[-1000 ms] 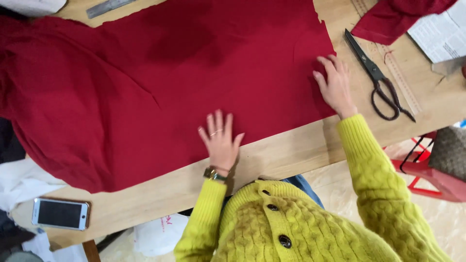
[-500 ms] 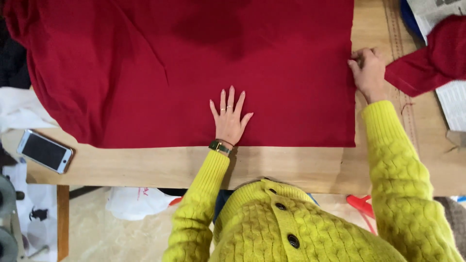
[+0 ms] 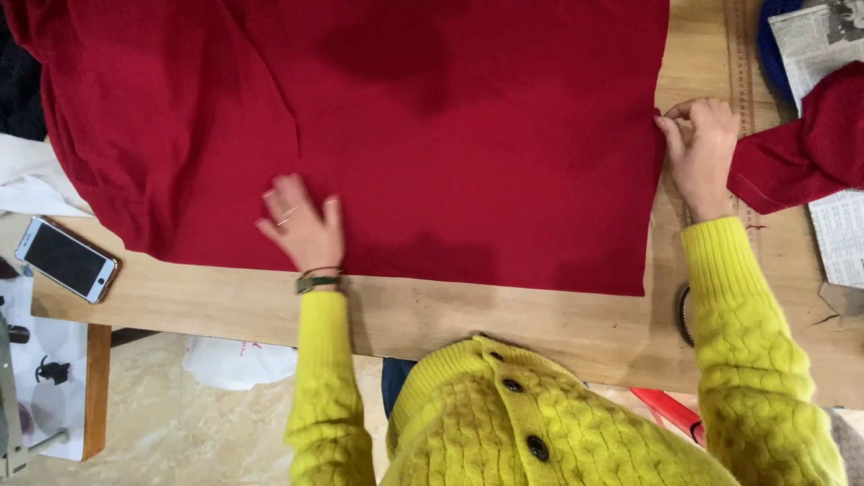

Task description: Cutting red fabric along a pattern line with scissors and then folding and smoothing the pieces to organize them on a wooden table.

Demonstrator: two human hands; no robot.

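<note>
Looks like the smoothing-out stage: big red fabric [image 3: 432,135] lies spread across the wooden bench [image 3: 504,315]. Left hand [image 3: 301,225] rests flat on it near the front edge, fingers spread, gripping nothing. Right hand [image 3: 702,153] pinches the cloth's right edge. Next, I'd guess, tugging that edge taut and square.

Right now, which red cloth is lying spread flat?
The large red cloth under the left hand; the smaller red piece at right is bunched.
</note>
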